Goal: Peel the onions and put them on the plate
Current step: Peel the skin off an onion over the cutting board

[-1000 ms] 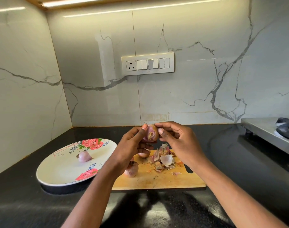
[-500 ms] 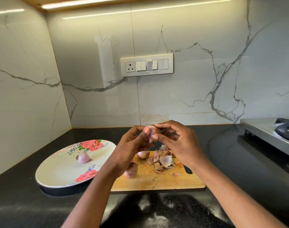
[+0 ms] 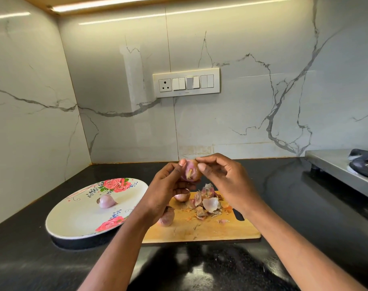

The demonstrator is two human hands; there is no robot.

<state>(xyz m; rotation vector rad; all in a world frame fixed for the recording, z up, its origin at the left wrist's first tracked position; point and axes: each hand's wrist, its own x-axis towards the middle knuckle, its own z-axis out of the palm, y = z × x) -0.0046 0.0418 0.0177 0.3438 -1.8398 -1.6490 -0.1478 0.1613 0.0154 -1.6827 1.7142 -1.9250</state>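
Both hands work above the cutting board: the left hand cradles a small onion in curled fingers, while the right hand pinches at its top between thumb and forefinger, apparently stripping skin. One peeled onion already lies on the floral plate. Two more onions wait on the board beside a heap of discarded skins, suggesting the job is well short of finished.
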